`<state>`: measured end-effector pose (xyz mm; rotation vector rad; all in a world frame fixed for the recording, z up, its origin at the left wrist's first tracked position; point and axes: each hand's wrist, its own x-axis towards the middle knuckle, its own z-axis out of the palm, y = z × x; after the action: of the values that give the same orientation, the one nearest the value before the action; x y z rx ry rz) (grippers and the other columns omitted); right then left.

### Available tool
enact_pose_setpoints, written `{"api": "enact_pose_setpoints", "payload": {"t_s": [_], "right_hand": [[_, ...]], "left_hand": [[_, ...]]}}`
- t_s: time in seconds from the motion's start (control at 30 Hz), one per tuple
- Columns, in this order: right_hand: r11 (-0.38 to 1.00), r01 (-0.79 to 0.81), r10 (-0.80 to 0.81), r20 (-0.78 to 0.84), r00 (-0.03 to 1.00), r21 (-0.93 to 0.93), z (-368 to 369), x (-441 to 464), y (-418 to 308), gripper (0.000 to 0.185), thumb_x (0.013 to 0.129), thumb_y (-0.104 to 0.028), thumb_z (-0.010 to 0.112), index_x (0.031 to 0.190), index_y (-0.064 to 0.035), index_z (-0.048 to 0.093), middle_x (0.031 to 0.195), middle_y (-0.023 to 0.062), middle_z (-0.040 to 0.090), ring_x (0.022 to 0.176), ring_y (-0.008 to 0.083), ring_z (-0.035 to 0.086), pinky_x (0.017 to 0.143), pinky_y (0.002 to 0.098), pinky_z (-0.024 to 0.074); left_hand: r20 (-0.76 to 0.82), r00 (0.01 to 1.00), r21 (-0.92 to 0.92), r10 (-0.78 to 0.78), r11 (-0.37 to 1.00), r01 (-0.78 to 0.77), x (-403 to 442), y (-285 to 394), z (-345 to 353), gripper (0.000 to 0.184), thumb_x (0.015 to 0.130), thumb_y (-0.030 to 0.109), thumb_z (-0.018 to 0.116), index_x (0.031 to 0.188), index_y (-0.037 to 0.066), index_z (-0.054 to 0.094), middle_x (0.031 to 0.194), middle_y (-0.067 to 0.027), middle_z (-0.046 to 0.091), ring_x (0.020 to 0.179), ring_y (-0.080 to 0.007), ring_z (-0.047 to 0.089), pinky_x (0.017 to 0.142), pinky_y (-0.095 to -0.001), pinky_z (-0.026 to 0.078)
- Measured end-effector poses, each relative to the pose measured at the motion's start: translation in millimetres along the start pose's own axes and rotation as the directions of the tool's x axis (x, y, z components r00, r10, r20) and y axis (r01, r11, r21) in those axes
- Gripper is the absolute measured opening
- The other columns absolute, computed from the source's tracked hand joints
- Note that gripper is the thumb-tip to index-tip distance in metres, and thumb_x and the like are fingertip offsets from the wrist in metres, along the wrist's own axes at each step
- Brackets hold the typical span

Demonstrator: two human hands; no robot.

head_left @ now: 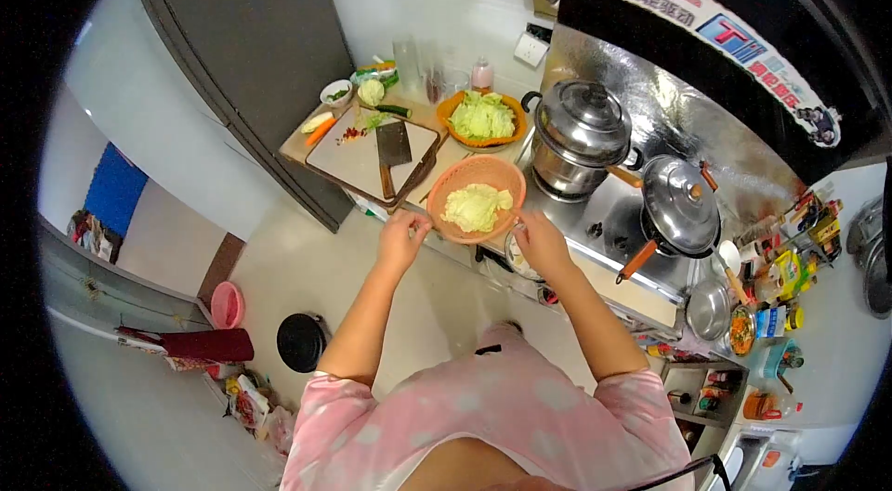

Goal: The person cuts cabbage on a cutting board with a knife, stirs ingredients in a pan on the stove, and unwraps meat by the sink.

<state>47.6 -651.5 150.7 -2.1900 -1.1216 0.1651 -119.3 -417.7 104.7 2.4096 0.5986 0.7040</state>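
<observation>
Your left hand (402,242) and right hand (543,245) are curled at opposite sides of the orange basket (476,171), centre of frame, pale leaves (477,208) inside; whether either grips it cannot be determined.

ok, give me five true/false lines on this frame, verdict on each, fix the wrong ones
1. The left hand and right hand are at opposite sides of the orange basket. True.
2. The orange basket is empty. False: pale leaves lie in it.
3. The cleaver lies on the cutting board. True.
4. All pots stand uncovered. False: the tall pot has a lid on.
5. A carrot lies beside the cutting board. True.
</observation>
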Motion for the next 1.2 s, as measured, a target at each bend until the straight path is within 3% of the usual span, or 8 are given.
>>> {"api": "enact_pose_setpoints", "payload": {"t_s": [0.13, 0.27, 0.3, 0.53, 0.73, 0.93, 1.03, 1.2], "right_hand": [[1.0, 0.026, -0.026, -0.006, 1.0, -0.016, 58.5, 53.1, 39.4, 0.036, 0.085, -0.011, 0.058, 0.12, -0.0029, 0.055, 0.111, 0.0219, 0.06, 0.097, 0.0387, 0.06, 0.083, 0.0436, 0.0491], [0.991, -0.026, 0.072, 0.358, 0.931, -0.132, 113.5, 112.6, 57.3, 0.076, 0.073, -0.031, 0.074, 0.138, -0.0091, 0.041, 0.133, 0.0217, 0.047, 0.124, 0.0359, 0.046, 0.099, 0.0469, 0.0423], [0.962, -0.057, 0.173, 0.437, 0.883, -0.266, 141.3, 123.2, 67.1, 0.094, 0.068, -0.042, 0.079, 0.146, -0.0172, 0.032, 0.148, 0.0179, 0.029, 0.136, 0.0378, 0.03, 0.105, 0.0537, 0.0347], [0.899, -0.044, 0.261, 0.452, 0.853, -0.436, 207.6, 156.2, 74.8, 0.087, 0.068, -0.035, 0.079, 0.143, -0.0219, 0.037, 0.148, 0.017, 0.027, 0.132, 0.0443, 0.033, 0.102, 0.0518, 0.0392], [0.998, -0.058, 0.035, 0.45, 0.892, 0.038, 166.4, 180.0, 96.9, 0.069, 0.071, -0.021, 0.076, 0.134, -0.0149, 0.048, 0.14, 0.0203, 0.037, 0.127, 0.0379, 0.043, 0.103, 0.0388, 0.0408], [0.937, -0.266, 0.189, 0.308, 0.932, 0.229, 145.8, 192.8, 100.8, 0.068, 0.073, -0.016, 0.074, 0.135, -0.0077, 0.046, 0.14, 0.0212, 0.039, 0.13, 0.0343, 0.04, 0.108, 0.0379, 0.0342], [0.858, -0.389, 0.333, 0.215, 0.918, 0.334, 137.6, 191.9, 79.0, 0.069, 0.076, -0.02, 0.074, 0.136, -0.0057, 0.043, 0.14, 0.0196, 0.041, 0.132, 0.0316, 0.039, 0.11, 0.0372, 0.031], [0.788, -0.427, 0.503, -0.064, 0.862, 0.444, 151.8, 189.5, 25.9, 0.067, 0.081, -0.025, 0.073, 0.137, -0.0064, 0.042, 0.137, 0.0185, 0.042, 0.131, 0.0306, 0.039, 0.109, 0.0373, 0.0317]], "left_hand": [[0.05, 0.999, 0.023, 0.021, 0.999, -0.022, 17.1, -32.0, 0.0, 0.016, 0.08, 0.013, 0.07, 0.094, 0.006, 0.065, 0.096, -0.0129, 0.061, 0.09, -0.0315, 0.059, 0.08, -0.0389, 0.047], [0.146, 0.989, 0.003, 0.002, 1.0, -0.002, 44.6, -62.9, 8.0, 0.016, 0.08, 0.012, 0.069, 0.095, 0.006, 0.065, 0.099, -0.0129, 0.061, 0.096, -0.0325, 0.058, 0.083, -0.0394, 0.047], [0.183, 0.983, 0.003, -0.021, 1.0, 0.021, 52.7, -69.0, 9.0, 0.016, 0.08, 0.012, 0.069, 0.095, 0.006, 0.065, 0.099, -0.0129, 0.061, 0.096, -0.0323, 0.058, 0.083, -0.0394, 0.047], [0.395, 0.917, -0.036, -0.051, 0.997, 0.071, 113.2, -121.6, 22.6, 0.017, 0.079, 0.011, 0.069, 0.096, 0.008, 0.066, 0.102, -0.0119, 0.061, 0.097, -0.034, 0.058, 0.084, -0.0407, 0.048], [0.476, 0.879, -0.147, -0.036, 0.982, 0.12, 165.2, -149.3, 45.6, 0.017, 0.083, 0.01, 0.067, 0.098, 0.005, 0.064, 0.094, -0.0115, 0.062, 0.094, -0.0288, 0.06, 0.084, -0.036, 0.048], [0.682, 0.727, -0.256, 0.085, 0.958, 0.129, 219.3, -137.6, 78.1, 0.032, 0.088, 0.02, 0.066, 0.115, 0.004, 0.06, 0.105, -0.011, 0.061, 0.095, -0.0233, 0.06, 0.085, -0.0338, 0.047], [0.778, 0.628, -0.336, -0.033, 0.822, 0.459, 234.6, -130.4, 108.7, 0.055, 0.087, 0.025, 0.069, 0.132, 0.005, 0.046, 0.109, -0.0119, 0.06, 0.098, -0.02, 0.058, 0.084, -0.0351, 0.049], [0.947, 0.306, -0.307, 0.093, 0.532, 0.789, 257.2, -113.5, 123.9, 0.068, 0.088, 0.026, 0.068, 0.139, 0.004, 0.029, 0.121, -0.0111, 0.054, 0.105, -0.0234, 0.057, 0.088, -0.0373, 0.049]]}}
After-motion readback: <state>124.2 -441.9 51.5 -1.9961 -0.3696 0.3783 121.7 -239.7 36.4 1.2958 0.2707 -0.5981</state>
